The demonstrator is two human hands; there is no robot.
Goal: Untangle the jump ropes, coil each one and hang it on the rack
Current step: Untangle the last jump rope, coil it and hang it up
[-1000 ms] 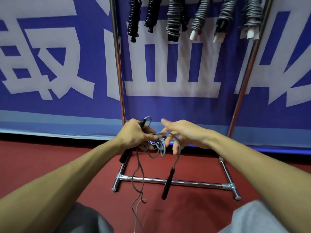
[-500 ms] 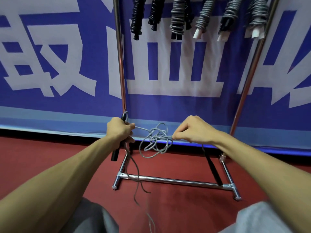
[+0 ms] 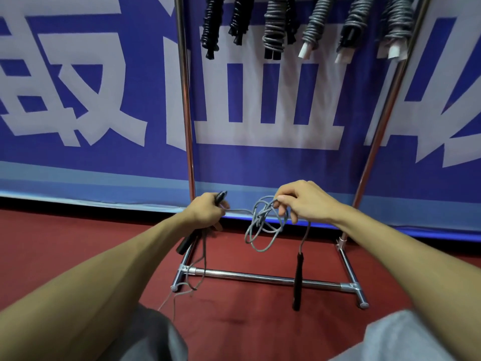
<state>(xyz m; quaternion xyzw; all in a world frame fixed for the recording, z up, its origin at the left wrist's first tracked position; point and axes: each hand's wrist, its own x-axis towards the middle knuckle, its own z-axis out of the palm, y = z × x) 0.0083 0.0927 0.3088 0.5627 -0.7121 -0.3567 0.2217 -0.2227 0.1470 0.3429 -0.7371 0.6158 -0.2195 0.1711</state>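
Note:
A grey jump rope (image 3: 263,227) hangs in a tangled knot of loops between my hands. My left hand (image 3: 205,212) grips one black handle (image 3: 188,242), whose tip sticks up past my thumb. My right hand (image 3: 303,201) pinches a loop at the top of the knot. The second black handle (image 3: 297,281) dangles on the rope below my right hand. A loose length of rope (image 3: 200,269) falls from my left hand to the floor. Behind stands the chrome rack (image 3: 186,105), with several coiled ropes (image 3: 273,24) hanging from its top.
The rack's base bar (image 3: 260,276) and feet lie on the red floor (image 3: 65,243) just beyond my hands. A blue banner with large white characters (image 3: 78,87) covers the wall behind. My knees in grey shorts (image 3: 145,334) fill the bottom edge.
My hands pulled apart, drawing the knot out between them. The right hand went from spread fingers to pinching a loop. The dangling handle swung right and now hangs straight down.

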